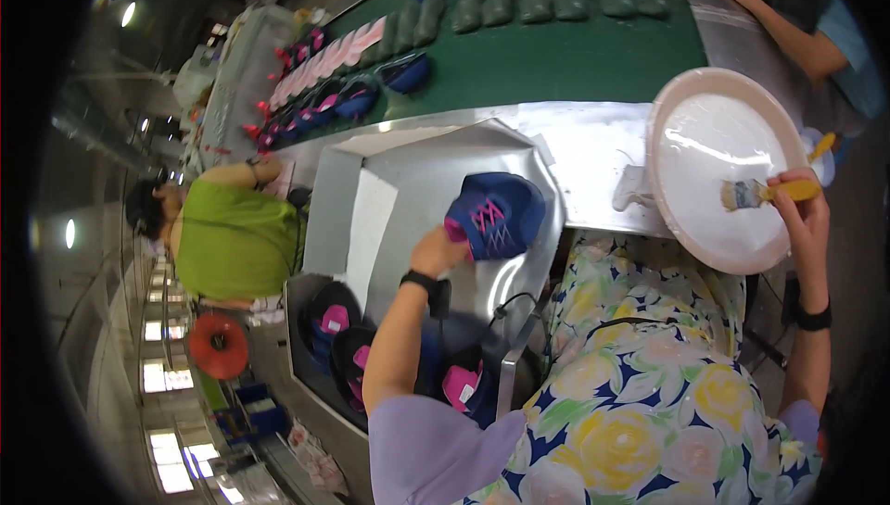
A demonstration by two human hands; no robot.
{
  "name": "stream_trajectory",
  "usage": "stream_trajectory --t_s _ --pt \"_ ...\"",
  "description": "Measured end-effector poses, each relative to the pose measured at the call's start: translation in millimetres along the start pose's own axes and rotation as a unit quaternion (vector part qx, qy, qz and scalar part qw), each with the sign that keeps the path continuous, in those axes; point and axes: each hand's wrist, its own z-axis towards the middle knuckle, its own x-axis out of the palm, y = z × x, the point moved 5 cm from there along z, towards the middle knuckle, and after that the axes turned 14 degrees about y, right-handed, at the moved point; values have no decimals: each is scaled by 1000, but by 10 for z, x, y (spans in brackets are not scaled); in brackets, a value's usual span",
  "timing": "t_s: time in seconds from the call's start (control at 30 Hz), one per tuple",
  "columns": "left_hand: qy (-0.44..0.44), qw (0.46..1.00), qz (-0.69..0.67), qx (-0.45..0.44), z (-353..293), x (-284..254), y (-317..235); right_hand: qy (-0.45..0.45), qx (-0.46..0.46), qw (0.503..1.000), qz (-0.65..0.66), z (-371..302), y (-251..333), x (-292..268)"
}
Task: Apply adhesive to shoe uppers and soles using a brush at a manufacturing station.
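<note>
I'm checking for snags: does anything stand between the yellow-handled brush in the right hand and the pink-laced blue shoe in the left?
Between brush and shoe lie the round beige basin's rim and the silvery tray's right edge; nothing else visible stands there.

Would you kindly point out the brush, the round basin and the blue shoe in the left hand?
Brush point(749, 194): head view, on the grey band behind the bristles.
Round basin point(709, 81): head view, on its far beige rim.
Blue shoe point(498, 216): head view, on its laced front.
</note>
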Motion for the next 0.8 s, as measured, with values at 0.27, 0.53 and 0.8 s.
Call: stream_trajectory --t_s 0.27,0.53,0.8 --pt "-157 813 388 404 -1012 305 -1117 50 -24 996 -68 454 90 426" --pt "-70 840 -284 458 -776 -623 -1408 272 -24 923 -271 449 68 694" --pt "125 737 -385 542 -701 -551 -2665 47 -153 977 -140 612 472 -131"
